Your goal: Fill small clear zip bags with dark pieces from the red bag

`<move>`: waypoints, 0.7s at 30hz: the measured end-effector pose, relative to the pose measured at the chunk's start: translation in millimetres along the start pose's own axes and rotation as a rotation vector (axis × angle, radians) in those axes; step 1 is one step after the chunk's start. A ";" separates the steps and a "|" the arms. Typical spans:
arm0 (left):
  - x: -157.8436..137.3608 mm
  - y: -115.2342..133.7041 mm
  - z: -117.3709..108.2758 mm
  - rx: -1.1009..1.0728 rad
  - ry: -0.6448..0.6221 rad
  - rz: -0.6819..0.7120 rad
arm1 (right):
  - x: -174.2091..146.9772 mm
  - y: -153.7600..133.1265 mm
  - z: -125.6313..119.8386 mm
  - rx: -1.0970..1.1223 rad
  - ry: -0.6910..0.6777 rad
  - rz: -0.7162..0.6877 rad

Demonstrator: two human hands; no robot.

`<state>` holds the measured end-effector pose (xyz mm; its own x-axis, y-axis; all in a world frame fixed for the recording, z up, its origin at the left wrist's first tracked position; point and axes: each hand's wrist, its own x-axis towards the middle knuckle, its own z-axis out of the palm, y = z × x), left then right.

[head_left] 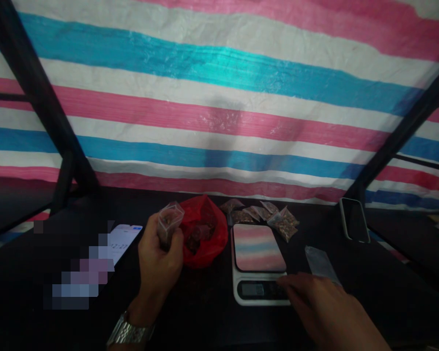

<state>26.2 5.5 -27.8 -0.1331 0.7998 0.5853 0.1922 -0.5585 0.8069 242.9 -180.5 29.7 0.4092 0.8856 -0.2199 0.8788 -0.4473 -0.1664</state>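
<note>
My left hand (pixel 161 258) is closed around a small clear plastic bag (pixel 169 219), its mouth open at the top and something brownish inside. Just right of it lies an open red plastic bag (pixel 215 243) with dark pieces in it. My right hand (pixel 314 297) reaches to the front panel of a white kitchen scale (pixel 236 287), a fingertip at the buttons beside the lit display. Nothing lies on the scale's shiny plate (pixel 259 247). The fingers of this hand are close together, and I see nothing held in them.
Several filled small bags (pixel 285 224) lie behind the scale. A flat clear bag (pixel 320 263) is beyond my right hand. One lit phone (pixel 122 243) lies at left; another phone (pixel 354 220) leans at right. Dark metal posts (pixel 47 97) and a striped tarp (pixel 219 122) stand behind.
</note>
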 end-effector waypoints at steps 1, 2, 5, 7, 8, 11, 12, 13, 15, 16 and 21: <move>0.0 0.2 0.1 0.001 -0.002 0.002 | 0.1 0.1 2.6 0.006 0.015 -0.022; 0.0 0.2 0.0 0.003 -0.003 0.003 | 0.3 0.5 4.8 0.008 0.029 -0.042; 0.3 -0.9 -1.6 0.005 0.004 0.009 | 1.1 2.5 7.7 0.007 0.059 -0.067; 0.9 -2.2 -3.6 0.009 0.013 0.015 | 1.5 4.4 6.5 0.014 0.055 -0.047; 1.2 -2.9 -4.7 0.013 0.017 0.019 | 1.8 5.4 5.5 0.021 0.050 -0.032; 2.2 -5.4 -7.8 0.023 0.019 0.028 | 3.3 9.1 3.9 0.049 0.052 0.003; 2.4 -6.2 -8.4 0.023 0.012 0.032 | 4.0 11.1 4.6 0.062 0.058 0.007; 2.4 -6.8 -8.6 0.022 0.003 0.036 | 4.8 13.5 6.2 0.079 0.067 0.002; 1.3 -6.5 -7.5 0.026 -0.018 0.046 | 6.7 19.8 11.4 0.123 0.107 -0.022; -0.2 -5.2 -6.1 0.033 -0.032 0.057 | 8.2 23.2 14.5 0.151 0.139 -0.038; -22.5 20.1 11.9 0.049 -0.289 0.090 | 25.3 29.4 20.2 0.351 0.318 -0.105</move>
<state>44.6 -21.1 -25.7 0.1674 0.7809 0.6019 0.2385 -0.6244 0.7438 274.1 -173.8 -0.2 0.4258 0.8979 0.1114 0.8056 -0.3202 -0.4986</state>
